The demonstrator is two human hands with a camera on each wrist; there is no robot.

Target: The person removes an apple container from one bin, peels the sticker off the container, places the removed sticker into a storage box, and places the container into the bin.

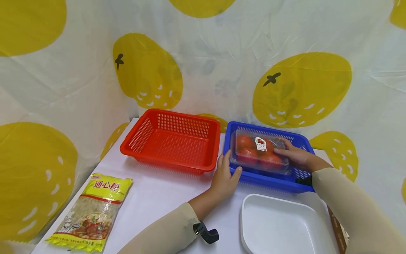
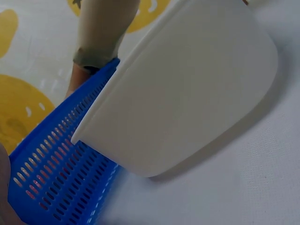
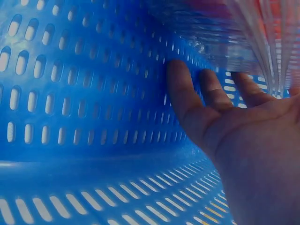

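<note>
A clear plastic box of tomatoes (image 1: 248, 155) with a white label lies in the blue basket (image 1: 272, 180). My right hand (image 1: 296, 155) grips the box at its right end, thumb on the lid. The right wrist view shows several fingers (image 3: 183, 89) reaching below the box, close to the slotted basket wall. My left hand (image 1: 223, 180) rests against the basket's near-left corner, fingers straight along the left side and thumb by the front rim. Only a sliver of that hand (image 2: 7, 192) shows at the left edge of the left wrist view.
A red slotted basket (image 1: 177, 164) stands left of the blue one. In front of the blue basket is a white plastic tub (image 1: 282, 225). A yellow-topped bag of macaroni (image 1: 92, 215) lies at the table's left edge. Behind the table hangs a patterned curtain (image 1: 215, 70).
</note>
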